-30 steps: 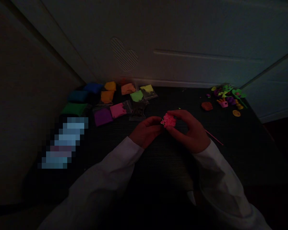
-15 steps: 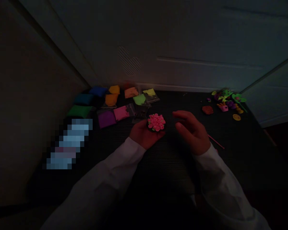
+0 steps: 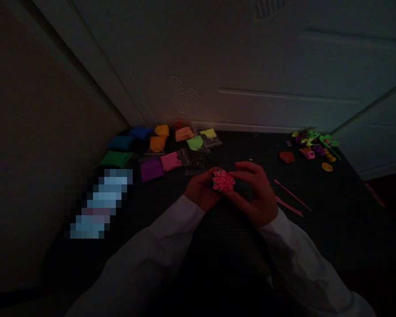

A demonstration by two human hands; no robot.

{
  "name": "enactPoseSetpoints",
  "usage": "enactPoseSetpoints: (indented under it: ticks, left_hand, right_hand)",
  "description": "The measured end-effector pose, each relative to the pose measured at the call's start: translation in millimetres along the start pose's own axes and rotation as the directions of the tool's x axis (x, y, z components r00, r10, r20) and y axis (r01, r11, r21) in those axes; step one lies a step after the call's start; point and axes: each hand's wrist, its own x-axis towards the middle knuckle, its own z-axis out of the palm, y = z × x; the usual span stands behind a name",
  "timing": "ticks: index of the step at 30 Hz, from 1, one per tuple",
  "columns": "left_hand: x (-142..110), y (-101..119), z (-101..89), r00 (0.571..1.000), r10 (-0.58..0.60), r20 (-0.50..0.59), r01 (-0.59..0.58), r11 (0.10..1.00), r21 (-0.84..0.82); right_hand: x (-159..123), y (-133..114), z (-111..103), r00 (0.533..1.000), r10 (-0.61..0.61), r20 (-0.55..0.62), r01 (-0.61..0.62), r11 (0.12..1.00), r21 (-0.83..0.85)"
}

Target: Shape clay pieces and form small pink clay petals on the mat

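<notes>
A small cluster of pink clay flowers (image 3: 223, 181) with bits of green at its edge is held above the dark table. My left hand (image 3: 201, 189) is closed round its left side and underside. From the right, my right hand (image 3: 255, 193) has its thumb and index finger at the cluster's right edge, gripping it too. What the flowers sit on is mostly hidden by my fingers. To the right of my right hand lie two thin pink modelling tools, a stick (image 3: 292, 194) and a flatter one (image 3: 289, 206).
Several bags of coloured clay, among them purple (image 3: 152, 170), pink (image 3: 170, 161) and green (image 3: 116, 159), lie at back left. A pixelated bright screen (image 3: 100, 204) is nearer. At right are a reddish-brown lump (image 3: 287, 156), a yellow disc (image 3: 327, 167) and small clay pieces (image 3: 312, 140). A wall stands behind.
My right hand has moved left and its fingers now touch the flower cluster. My left hand has shifted slightly right with the cluster, which is tilted more. Both pink tools now show.
</notes>
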Motion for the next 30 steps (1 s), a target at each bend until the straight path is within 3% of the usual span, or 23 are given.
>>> enactPoseSetpoints:
  ticks: [12, 23, 30]
  left_hand:
    - [2, -5, -3.8, 1.000, 0.005, 0.007, -0.005, 1.000, 0.006]
    - [6, -3, -4.5, 0.990, -0.120, -0.079, 0.121, 0.992, 0.017]
    - [7, 0, -4.2, 0.991, -0.096, -0.089, 0.095, 0.995, -0.020]
  right_hand:
    - [2, 4, 3, 0.999, 0.029, 0.016, -0.029, 1.000, -0.006]
    - [6, 24, -1, 0.976, 0.220, 0.004, -0.216, 0.956, 0.198]
    - [8, 35, 1, 0.926, 0.377, -0.027, -0.340, 0.862, 0.375]
